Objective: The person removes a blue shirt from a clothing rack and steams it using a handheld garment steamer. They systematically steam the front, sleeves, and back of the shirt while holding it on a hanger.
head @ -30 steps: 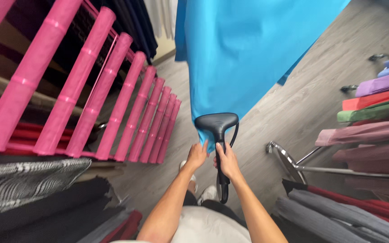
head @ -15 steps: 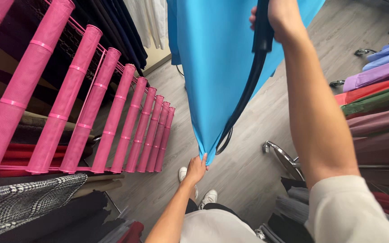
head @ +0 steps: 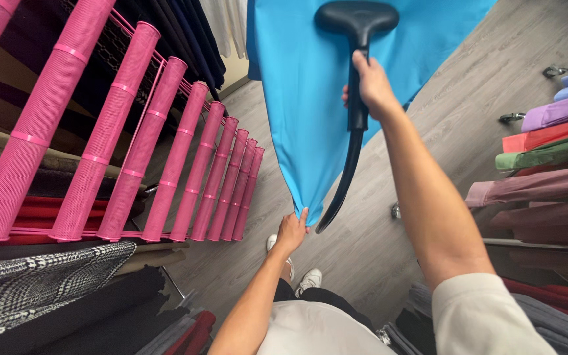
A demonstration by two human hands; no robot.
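The fingers of the right hand (head: 371, 85) are wrapped tight around the black handle of a garment steamer (head: 356, 39), thumb on the near side, holding it upright with its wide flat head pressed against the hanging blue fabric (head: 304, 98) at the far top of the view. A dark hose (head: 343, 181) curves down from the handle toward the lower point of the cloth. The fingers of the left hand (head: 292, 231) pinch the bottom tip of the blue fabric, drawing it down into a taut point near the middle of the scene. Both forearms are bare, and a pale short sleeve (head: 488, 322) shows at the near right.

Below the hands, white shoes (head: 300, 273) stand on a grey wood-plank floor (head: 468, 85). To the left, a row of bright pink mesh rolls (head: 165, 158) leans side by side on a rack, with dark garments hanging behind them at the far left. At the near left lie folded fabrics, one in a black-and-white check (head: 41, 276). On the right, bolts of cloth (head: 547, 158) in lilac, red, green and dusty pink are stacked on shelving, with grey and red cloth lower down near the right edge.
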